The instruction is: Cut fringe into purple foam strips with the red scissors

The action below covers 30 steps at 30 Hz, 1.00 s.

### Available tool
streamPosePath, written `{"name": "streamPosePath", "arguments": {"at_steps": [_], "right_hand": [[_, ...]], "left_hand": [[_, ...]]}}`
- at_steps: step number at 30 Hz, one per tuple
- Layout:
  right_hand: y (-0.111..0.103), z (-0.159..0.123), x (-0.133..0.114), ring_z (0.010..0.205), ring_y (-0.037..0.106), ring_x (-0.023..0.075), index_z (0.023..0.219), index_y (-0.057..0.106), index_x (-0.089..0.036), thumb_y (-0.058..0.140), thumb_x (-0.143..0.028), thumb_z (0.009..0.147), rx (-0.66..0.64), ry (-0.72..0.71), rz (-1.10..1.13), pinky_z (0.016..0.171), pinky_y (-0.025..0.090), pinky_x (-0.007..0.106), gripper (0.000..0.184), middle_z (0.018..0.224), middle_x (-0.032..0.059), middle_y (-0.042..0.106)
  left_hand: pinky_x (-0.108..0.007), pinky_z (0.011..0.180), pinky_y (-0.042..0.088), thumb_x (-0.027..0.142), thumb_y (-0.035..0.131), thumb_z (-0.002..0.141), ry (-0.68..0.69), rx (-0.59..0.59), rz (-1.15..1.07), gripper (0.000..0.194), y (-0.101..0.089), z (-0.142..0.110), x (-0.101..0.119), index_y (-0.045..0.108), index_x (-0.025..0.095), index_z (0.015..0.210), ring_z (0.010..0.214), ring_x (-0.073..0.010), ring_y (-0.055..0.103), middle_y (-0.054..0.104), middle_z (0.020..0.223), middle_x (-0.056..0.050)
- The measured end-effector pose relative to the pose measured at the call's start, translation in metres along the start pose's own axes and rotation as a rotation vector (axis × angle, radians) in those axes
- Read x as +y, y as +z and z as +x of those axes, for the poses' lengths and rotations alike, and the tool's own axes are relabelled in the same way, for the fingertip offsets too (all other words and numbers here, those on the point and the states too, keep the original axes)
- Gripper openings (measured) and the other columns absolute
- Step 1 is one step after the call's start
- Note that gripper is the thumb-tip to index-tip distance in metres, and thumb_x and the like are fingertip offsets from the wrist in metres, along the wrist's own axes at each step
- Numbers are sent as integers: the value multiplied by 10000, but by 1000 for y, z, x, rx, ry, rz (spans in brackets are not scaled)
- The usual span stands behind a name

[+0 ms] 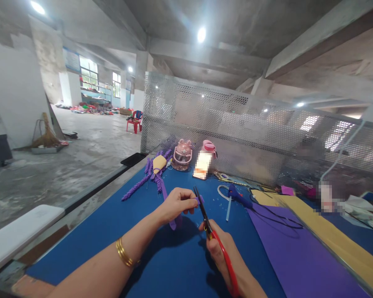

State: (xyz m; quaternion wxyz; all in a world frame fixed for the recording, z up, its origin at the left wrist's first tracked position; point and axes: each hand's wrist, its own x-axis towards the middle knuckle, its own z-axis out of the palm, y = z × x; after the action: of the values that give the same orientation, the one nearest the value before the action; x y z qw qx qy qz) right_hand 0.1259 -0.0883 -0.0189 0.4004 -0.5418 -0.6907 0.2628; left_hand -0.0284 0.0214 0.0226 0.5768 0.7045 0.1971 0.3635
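My left hand [179, 202] is closed, its thumb and fingers pinching a small purple strip [200, 200]. The strip's free end reaches the blades of the scissors [207, 221]. My right hand [219, 248] grips these scissors by their red handles, with the dark blades pointing up and away. Below my left wrist a longer purple ribbon [173, 224] lies on the blue table [105, 244]. It reaches back toward purple lavender-like stems [136, 187] with a yellow wrap [158, 164]. My fingers hide part of the small strip.
A blue glue gun [240, 196] with a clear stick lies right of my hands. Farther right are a purple sheet [282, 244] and yellow sheets [326, 231]. A lit phone [202, 164] and a pink bear-eared item [182, 155] stand before the perforated metal screen [211, 111].
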Motion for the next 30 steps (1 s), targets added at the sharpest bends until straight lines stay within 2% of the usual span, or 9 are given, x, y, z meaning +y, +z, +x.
{"name": "streamPosePath", "arguments": {"at_steps": [8, 11, 16, 23, 30], "right_hand": [[0, 0, -1, 423, 202, 78, 893, 460, -196, 227, -846, 667, -4, 5, -22, 388, 165, 207, 727, 486, -110, 227], [-2, -2, -8, 420, 218, 84, 911, 461, -203, 211, -837, 681, -2, -23, -56, 393, 173, 212, 720, 492, -105, 250], [-7, -5, -18, 447, 320, 109, 1020, 449, -194, 255, -766, 752, -32, -59, -266, 436, 224, 214, 661, 532, -82, 338], [-6, -6, -17, 415, 370, 136, 987, 439, -186, 266, -757, 756, 20, -80, -526, 425, 225, 214, 640, 513, -79, 359], [-5, -6, -15, 404, 478, 160, 984, 427, -190, 380, -634, 807, 88, -149, -671, 424, 279, 213, 481, 521, -55, 479]], "left_hand": [[-187, 447, 303, 358, 593, 680, -17, 1, 4, 253, 1, -1, 4, 560, 121, 595, 445, -58, 407, 534, 500, 10], [-189, 447, 302, 347, 592, 682, 2, 42, -3, 244, 1, 0, 4, 561, 119, 601, 450, -61, 411, 531, 497, 8], [-188, 463, 314, 328, 573, 704, 37, 127, -6, 221, 0, 1, 0, 554, 125, 620, 468, -65, 431, 530, 506, 14], [-196, 497, 346, 308, 560, 714, 46, 124, 20, 201, 2, 1, -1, 544, 129, 623, 486, -70, 446, 537, 526, 12], [-195, 502, 354, 287, 553, 716, 54, 83, 63, 181, 1, -1, 1, 561, 125, 636, 507, -76, 465, 545, 550, 6]]}}
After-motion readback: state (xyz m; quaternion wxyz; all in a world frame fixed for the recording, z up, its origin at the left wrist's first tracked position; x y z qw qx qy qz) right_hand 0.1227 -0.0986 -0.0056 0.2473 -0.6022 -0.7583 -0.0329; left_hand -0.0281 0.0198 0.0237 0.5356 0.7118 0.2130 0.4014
